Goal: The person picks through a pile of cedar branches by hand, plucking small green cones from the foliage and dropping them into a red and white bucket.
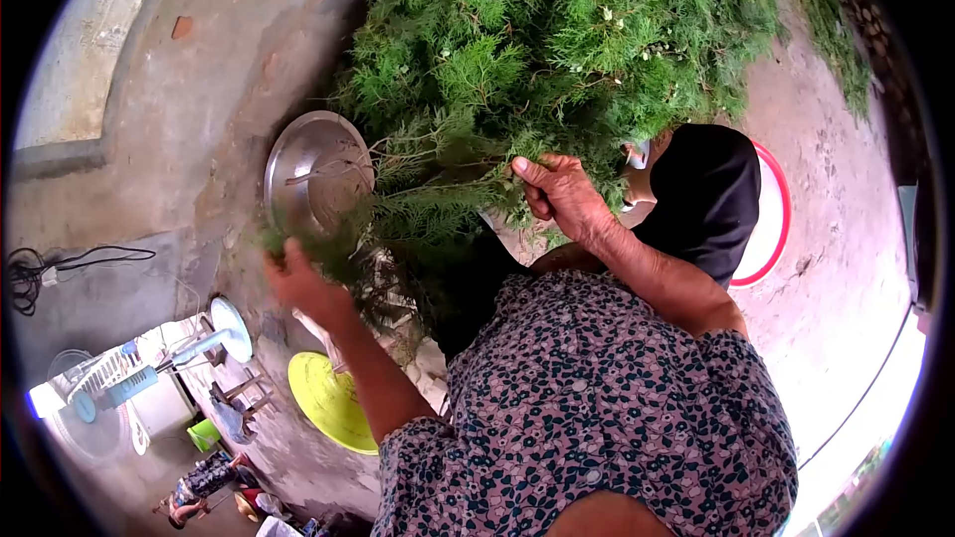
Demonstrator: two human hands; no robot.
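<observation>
Right hand (562, 194): closed on stems of green branches (557, 30). Left hand (298, 278): blurred, grip unclear. Steel bowl (313, 164) half covered.

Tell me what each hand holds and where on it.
Right hand pinches a green sprig by its stems. Left hand is blurred among leafy tips; grip cannot be told.

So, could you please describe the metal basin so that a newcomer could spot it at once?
Start at the big heap of feathery green branches. At its lower left edge, just above the left hand, lies a round metal basin. It alone is bare silver-grey; the yellow disc and the red-rimmed white tray are coloured.
</observation>
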